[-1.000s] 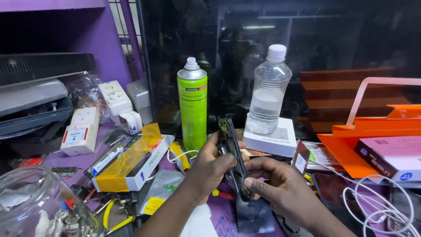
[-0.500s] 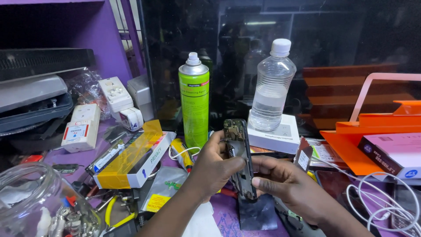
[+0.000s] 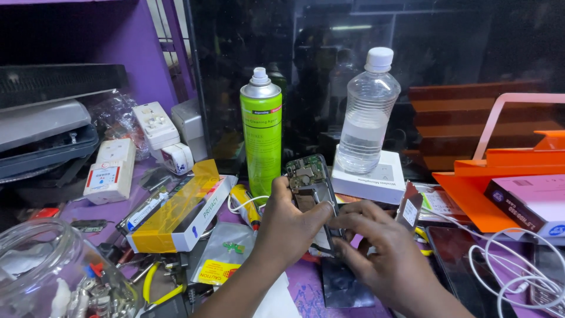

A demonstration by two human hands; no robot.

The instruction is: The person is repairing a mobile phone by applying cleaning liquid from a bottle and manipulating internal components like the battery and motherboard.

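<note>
Opened dark phone frame with bare circuit board [image 3: 310, 187] is gripped by your left hand [image 3: 286, 222] and right hand [image 3: 376, 247]; clear plastic bottle [image 3: 367, 112] behind is half full.

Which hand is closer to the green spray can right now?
Left. The left hand grips the opened phone just below and right of the green spray can. The right hand holds the phone's lower edge, farther right and nearer the camera.

Long white-and-yellow box [image 3: 179, 215] left, flat white box [image 3: 371, 179] under clear bottle [image 3: 368, 112], green-labelled spray can [image 3: 262, 138] between
</note>
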